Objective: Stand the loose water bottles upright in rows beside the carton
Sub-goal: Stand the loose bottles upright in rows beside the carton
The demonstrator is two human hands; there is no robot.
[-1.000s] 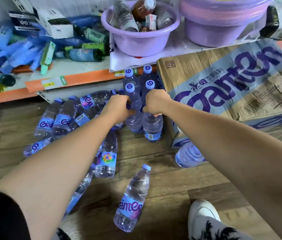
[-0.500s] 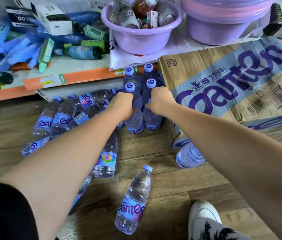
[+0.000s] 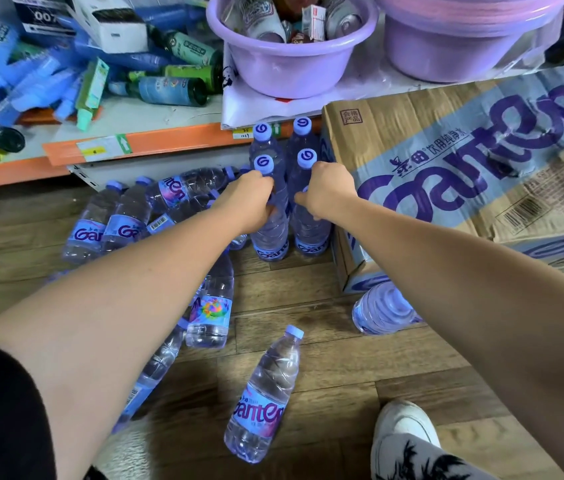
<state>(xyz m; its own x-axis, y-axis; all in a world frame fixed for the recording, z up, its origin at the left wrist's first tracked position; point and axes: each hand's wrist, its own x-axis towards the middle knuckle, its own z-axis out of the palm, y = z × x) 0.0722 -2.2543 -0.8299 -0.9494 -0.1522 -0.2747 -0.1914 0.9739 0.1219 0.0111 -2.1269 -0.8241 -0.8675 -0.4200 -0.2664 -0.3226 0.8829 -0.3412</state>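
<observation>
the two front bottles have slid back tight to the standing four beside the carton, left hand and right hand each curled round a neck, six up now, and plenty of loose bottles lie flat on the floor waiting.

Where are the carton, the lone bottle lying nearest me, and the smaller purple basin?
carton (image 3: 447, 161): head view, printed top face.
lone lying bottle (image 3: 260, 414): head view, label.
smaller purple basin (image 3: 284, 71): head view, front wall.

Clear, blue-capped upright bottles stand paired just beside the brown carton; loose bottles lie scattered leftward.
</observation>
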